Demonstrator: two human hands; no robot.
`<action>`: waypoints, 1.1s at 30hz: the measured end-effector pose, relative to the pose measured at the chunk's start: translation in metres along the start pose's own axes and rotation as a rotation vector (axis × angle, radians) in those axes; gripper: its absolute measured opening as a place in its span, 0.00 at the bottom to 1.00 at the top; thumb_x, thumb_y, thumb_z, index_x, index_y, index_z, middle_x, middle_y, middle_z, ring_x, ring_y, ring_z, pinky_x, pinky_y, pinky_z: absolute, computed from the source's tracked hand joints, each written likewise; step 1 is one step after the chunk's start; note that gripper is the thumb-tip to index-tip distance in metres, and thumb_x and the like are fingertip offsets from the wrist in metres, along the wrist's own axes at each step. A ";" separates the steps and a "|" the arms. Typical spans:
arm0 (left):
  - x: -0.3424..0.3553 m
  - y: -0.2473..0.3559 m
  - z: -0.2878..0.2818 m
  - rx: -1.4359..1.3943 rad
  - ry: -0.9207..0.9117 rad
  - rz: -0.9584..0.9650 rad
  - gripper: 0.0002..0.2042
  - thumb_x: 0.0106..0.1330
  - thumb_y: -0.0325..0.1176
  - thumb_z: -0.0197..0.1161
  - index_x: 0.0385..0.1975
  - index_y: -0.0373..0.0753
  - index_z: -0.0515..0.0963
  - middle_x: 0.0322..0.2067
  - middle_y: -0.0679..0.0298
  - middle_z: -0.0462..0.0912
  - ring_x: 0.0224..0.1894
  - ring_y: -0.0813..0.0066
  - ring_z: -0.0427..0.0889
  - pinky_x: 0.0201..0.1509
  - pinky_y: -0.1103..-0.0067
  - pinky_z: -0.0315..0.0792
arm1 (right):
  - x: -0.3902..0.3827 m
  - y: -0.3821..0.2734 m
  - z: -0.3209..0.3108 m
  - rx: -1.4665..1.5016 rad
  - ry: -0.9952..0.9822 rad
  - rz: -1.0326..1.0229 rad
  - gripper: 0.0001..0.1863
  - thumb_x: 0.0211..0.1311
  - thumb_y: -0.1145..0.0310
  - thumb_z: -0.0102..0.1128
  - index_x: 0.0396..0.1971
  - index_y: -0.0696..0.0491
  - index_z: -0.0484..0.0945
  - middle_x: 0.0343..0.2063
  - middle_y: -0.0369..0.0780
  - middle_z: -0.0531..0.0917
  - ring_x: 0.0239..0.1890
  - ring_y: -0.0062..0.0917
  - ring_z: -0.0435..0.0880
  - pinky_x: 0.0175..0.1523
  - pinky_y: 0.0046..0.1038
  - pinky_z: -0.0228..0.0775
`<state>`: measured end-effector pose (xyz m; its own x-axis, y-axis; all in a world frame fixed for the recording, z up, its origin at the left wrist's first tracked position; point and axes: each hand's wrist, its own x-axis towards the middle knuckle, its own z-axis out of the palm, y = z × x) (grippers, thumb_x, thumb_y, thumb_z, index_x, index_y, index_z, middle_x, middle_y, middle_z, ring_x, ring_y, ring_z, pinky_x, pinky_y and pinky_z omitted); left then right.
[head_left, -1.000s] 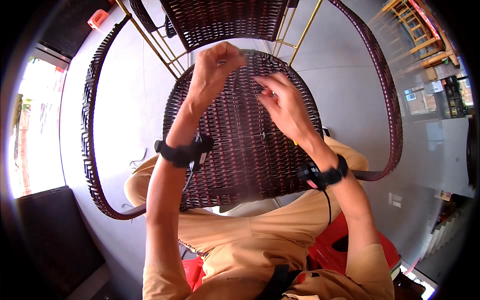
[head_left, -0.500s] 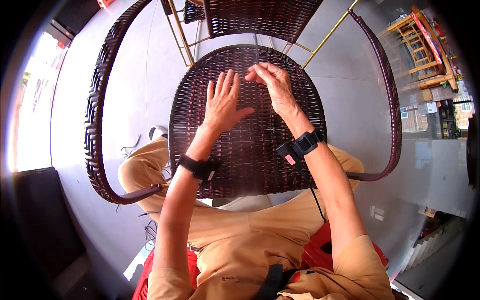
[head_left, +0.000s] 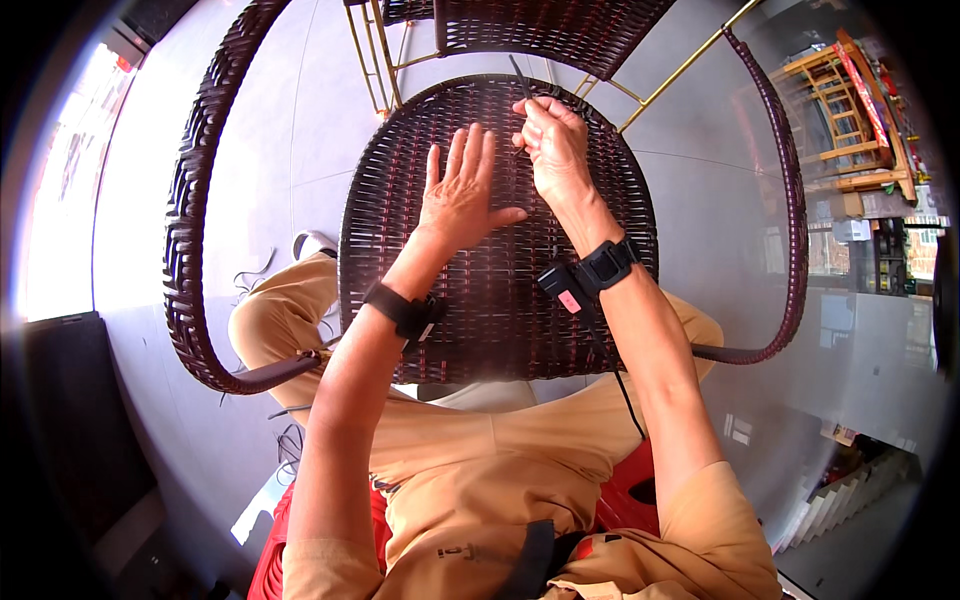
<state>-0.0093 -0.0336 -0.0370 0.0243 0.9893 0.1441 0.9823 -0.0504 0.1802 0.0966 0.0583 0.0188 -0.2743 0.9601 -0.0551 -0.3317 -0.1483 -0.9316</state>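
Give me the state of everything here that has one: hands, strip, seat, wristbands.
Left hand: open, fingers extended, back of the hand up; contact with the seat unclear.
Right hand: fingers curled shut on the strip.
Thin dark strip: held, one end sticking out past the fingers.
Woven seat: facing up, beneath both hands.
Left wristband: worn.
Right wristband: worn.

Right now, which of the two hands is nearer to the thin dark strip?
Right. The right hand holds the thin dark strip in its fingers; the left hand is apart from it, lower left in the picture, open over the woven seat.
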 end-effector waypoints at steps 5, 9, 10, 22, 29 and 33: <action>-0.003 -0.002 0.004 -0.044 0.074 0.011 0.53 0.53 0.74 0.45 0.68 0.33 0.45 0.69 0.50 0.44 0.72 0.55 0.41 0.70 0.53 0.38 | 0.008 0.003 0.006 -0.057 -0.022 0.014 0.06 0.61 0.72 0.56 0.28 0.58 0.77 0.12 0.25 0.62 0.15 0.10 0.57 0.28 0.19 0.62; -0.003 -0.002 0.003 -0.040 0.066 0.009 0.53 0.53 0.74 0.45 0.68 0.34 0.45 0.69 0.50 0.44 0.72 0.56 0.41 0.70 0.53 0.38 | 0.015 0.005 0.009 -0.098 -0.027 0.007 0.07 0.61 0.71 0.56 0.28 0.60 0.77 0.13 0.25 0.62 0.15 0.10 0.57 0.26 0.19 0.61; -0.003 -0.002 0.006 -0.067 0.084 0.005 0.53 0.53 0.74 0.45 0.68 0.35 0.46 0.69 0.51 0.44 0.72 0.56 0.41 0.71 0.54 0.37 | 0.016 0.005 0.009 -0.099 -0.028 0.014 0.07 0.61 0.71 0.56 0.28 0.60 0.77 0.13 0.25 0.62 0.15 0.10 0.57 0.26 0.19 0.61; -0.004 -0.001 0.005 -0.094 0.107 -0.003 0.52 0.53 0.74 0.45 0.69 0.37 0.46 0.70 0.53 0.44 0.72 0.59 0.42 0.71 0.56 0.36 | 0.029 0.011 0.003 -0.341 -0.161 -0.162 0.09 0.58 0.73 0.55 0.21 0.58 0.80 0.12 0.28 0.73 0.14 0.08 0.64 0.20 0.15 0.57; -0.005 0.001 0.000 -0.104 0.045 -0.011 0.52 0.54 0.74 0.44 0.69 0.37 0.45 0.70 0.54 0.44 0.72 0.60 0.40 0.71 0.56 0.34 | 0.052 0.032 0.001 -0.556 -0.230 -0.340 0.09 0.62 0.73 0.55 0.24 0.59 0.79 0.13 0.24 0.67 0.13 0.05 0.57 0.17 0.13 0.47; -0.007 0.001 -0.002 -0.095 0.022 -0.019 0.50 0.55 0.73 0.44 0.68 0.37 0.46 0.70 0.54 0.44 0.72 0.62 0.40 0.72 0.56 0.33 | 0.063 0.046 0.001 -0.565 -0.187 -0.329 0.09 0.62 0.72 0.55 0.24 0.59 0.79 0.13 0.24 0.67 0.13 0.05 0.57 0.17 0.13 0.45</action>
<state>-0.0092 -0.0406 -0.0362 0.0003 0.9870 0.1607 0.9606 -0.0450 0.2743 0.0636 0.1113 -0.0277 -0.4078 0.8694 0.2789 0.0840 0.3399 -0.9367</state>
